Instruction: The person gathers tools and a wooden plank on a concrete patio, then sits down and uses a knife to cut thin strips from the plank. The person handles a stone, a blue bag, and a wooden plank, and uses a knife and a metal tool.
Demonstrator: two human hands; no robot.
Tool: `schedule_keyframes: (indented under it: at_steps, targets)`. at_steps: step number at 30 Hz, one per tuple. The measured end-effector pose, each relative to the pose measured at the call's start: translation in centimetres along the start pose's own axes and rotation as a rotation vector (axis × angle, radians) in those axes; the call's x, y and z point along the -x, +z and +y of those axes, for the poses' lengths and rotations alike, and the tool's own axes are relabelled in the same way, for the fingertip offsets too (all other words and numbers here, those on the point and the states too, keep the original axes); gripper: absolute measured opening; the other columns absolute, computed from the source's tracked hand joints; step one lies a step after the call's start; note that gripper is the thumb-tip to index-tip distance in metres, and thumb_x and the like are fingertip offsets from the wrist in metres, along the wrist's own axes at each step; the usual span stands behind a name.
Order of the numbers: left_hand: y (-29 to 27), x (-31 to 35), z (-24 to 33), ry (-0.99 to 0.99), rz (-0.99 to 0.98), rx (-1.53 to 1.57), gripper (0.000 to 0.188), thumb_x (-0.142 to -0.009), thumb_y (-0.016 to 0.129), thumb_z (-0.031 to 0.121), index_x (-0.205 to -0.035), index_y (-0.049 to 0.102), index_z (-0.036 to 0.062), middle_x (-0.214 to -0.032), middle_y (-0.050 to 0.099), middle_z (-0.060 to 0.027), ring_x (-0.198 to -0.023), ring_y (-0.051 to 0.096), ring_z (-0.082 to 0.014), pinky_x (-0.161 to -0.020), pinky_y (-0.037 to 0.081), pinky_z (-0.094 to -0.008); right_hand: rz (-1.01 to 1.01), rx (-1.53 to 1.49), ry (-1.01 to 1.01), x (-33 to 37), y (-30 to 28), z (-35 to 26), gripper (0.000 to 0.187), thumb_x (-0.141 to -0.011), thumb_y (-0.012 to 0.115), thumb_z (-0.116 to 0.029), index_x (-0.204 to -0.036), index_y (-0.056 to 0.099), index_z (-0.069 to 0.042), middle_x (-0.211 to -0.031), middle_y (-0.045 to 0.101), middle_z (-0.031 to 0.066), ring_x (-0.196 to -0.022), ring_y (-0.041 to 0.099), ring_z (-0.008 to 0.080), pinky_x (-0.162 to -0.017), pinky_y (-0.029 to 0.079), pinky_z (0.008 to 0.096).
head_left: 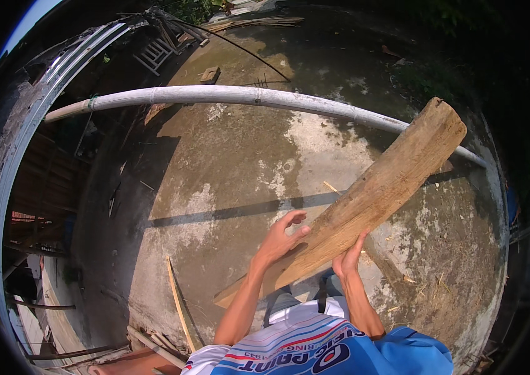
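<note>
A thick, rough wooden plank [380,181] slants across in front of me, its wide rounded end up at the far right and its narrower end low by my left forearm. My right hand [349,257] grips the plank's right edge near the lower part, thumb along the side and the other fingers partly hidden beneath. At the opposite edge, my left hand [279,240] has its thumb and fingers apart, with nothing held between them. Whether its palm touches the wood, I cannot tell.
A whitish bamboo pole [215,95] spans the view beyond me, passing behind the plank. Below lies a stained concrete floor [227,150]. A thin wooden strip [179,300] lies at lower left. Farther off are a block [210,75] and a pile of poles [258,22].
</note>
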State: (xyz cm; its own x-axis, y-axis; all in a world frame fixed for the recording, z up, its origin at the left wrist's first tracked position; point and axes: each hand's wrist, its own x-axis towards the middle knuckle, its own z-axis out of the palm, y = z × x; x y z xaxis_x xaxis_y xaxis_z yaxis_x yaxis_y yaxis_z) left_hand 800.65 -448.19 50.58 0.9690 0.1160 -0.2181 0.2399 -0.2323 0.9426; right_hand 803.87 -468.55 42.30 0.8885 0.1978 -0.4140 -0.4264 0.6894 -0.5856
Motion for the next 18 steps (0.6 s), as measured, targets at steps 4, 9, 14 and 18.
schedule_keyframes:
  at_steps: [4, 9, 14, 18]
  targets:
    - [-7.4, 3.0, 0.9, 0.064, 0.263, -0.104, 0.087, -0.08, 0.067, 0.071, -0.129, 0.056, -0.0008, -0.126, 0.06, -0.0221, -0.122, 0.056, -0.0364, -0.103, 0.044, -0.0461, -0.257, 0.183, 0.046, 1.6, 10.4, 7.8, 0.097, -0.09, 0.042, -0.078, -0.156, 0.023, -0.009, -0.156, 0.033, 0.0124, -0.144, 0.032, 0.0283, -0.119, 0.026, 0.0423]
    - [-18.9, 10.0, -6.1, -0.08, 0.714, -0.01, 0.086, -0.081, 0.066, 0.072, -0.123, 0.058, -0.0022, -0.116, 0.062, -0.0195, -0.114, 0.059, -0.0323, -0.095, 0.047, -0.0443, -0.496, 0.535, 0.063, 2.7, 17.8, 20.9, 0.088, -0.089, 0.056, -0.073, -0.141, 0.046, -0.003, -0.135, 0.054, 0.0154, -0.126, 0.05, 0.0241, -0.106, 0.039, 0.0398]
    - [-25.3, 18.7, -15.7, -0.118, 1.072, 0.277, 0.078, -0.09, 0.061, 0.065, -0.126, 0.055, -0.004, -0.12, 0.061, -0.0155, -0.111, 0.059, -0.0243, -0.093, 0.048, -0.0386, -0.781, 1.04, 0.005, 4.4, 23.8, 31.0, 0.08, -0.084, 0.061, -0.075, -0.117, 0.06, -0.002, -0.109, 0.064, 0.0112, -0.102, 0.059, 0.0197, -0.088, 0.046, 0.039]
    - [-28.2, 23.7, -22.5, -0.114, 1.261, 0.448, 0.082, -0.094, 0.053, 0.066, -0.134, 0.049, -0.005, -0.127, 0.058, -0.0161, -0.118, 0.056, -0.0256, -0.099, 0.045, -0.0394, -0.978, 1.276, -0.115, 6.0, 28.2, 38.0, 0.083, -0.075, 0.065, -0.08, -0.1, 0.063, -0.001, -0.084, 0.065, 0.0119, -0.081, 0.062, 0.0252, -0.073, 0.048, 0.0438]
